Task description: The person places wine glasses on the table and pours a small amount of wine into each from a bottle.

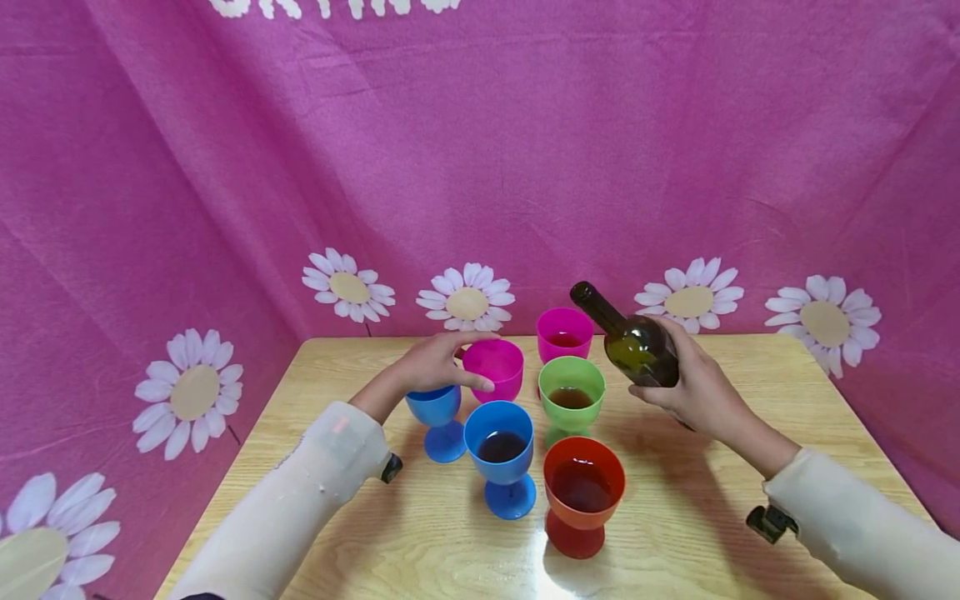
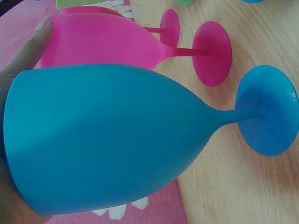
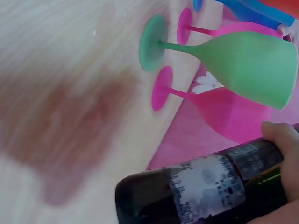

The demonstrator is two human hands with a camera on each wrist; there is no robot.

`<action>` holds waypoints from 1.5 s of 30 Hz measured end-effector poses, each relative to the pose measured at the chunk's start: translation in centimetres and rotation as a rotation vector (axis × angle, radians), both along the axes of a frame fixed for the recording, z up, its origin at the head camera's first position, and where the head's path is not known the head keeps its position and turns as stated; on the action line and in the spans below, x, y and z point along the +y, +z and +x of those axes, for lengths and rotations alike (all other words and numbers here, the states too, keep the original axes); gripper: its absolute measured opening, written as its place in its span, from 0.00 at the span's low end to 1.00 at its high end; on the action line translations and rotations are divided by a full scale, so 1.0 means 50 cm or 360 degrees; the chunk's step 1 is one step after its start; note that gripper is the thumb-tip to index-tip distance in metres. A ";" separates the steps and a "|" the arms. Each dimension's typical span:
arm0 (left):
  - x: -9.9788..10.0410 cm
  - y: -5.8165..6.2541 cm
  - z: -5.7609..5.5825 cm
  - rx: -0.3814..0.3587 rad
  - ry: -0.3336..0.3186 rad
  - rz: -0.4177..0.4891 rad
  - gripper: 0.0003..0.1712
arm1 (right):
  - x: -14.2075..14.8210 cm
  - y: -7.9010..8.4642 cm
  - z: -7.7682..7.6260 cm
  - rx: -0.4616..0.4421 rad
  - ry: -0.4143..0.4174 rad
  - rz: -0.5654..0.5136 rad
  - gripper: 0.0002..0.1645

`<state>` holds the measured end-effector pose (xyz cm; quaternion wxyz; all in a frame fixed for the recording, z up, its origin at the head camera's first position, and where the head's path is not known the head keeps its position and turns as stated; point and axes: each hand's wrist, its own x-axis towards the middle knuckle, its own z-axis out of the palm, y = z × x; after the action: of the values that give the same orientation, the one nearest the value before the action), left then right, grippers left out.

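At the top we see white lettering (image 1: pixel 337 7), cut off, on the pink backdrop (image 1: pixel 480 150). Our left grip (image 1: pixel 438 362) clasps the rim of a pink goblet (image 1: pixel 504 373), which stands on the desk (image 1: pixel 382 550) between a blue goblet (image 1: pixel 435 408) and a green goblet (image 1: pixel 572 418). Further right, our right grip (image 1: pixel 697 383) wraps a dark bottle (image 1: pixel 637 346), neck tilted up-left; its label (image 3: pixel 205 186) reads "750ml", the rest too blurred.

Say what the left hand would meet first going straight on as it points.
The nearer pink goblet, which the left hand touches; beyond it, likely the farther pink goblet or green goblet; depth is unclear.
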<state>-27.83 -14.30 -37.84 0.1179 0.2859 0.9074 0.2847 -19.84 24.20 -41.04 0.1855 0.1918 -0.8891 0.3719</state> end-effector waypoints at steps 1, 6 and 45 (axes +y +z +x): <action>0.000 0.000 0.000 -0.0001 0.0003 -0.0001 0.48 | -0.001 0.004 -0.002 0.0013 0.0014 0.0027 0.62; -0.001 -0.001 0.001 0.0005 0.0004 -0.0006 0.48 | -0.007 0.031 -0.008 -0.0004 -0.0028 0.0240 0.60; 0.000 -0.001 -0.002 0.0006 0.0006 -0.0032 0.47 | -0.053 0.137 -0.025 -0.0095 -0.0179 0.1066 0.60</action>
<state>-27.93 -14.29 -37.87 0.1186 0.2836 0.9109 0.2753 -21.07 21.58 -34.20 0.1063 0.1817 -0.9761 0.0538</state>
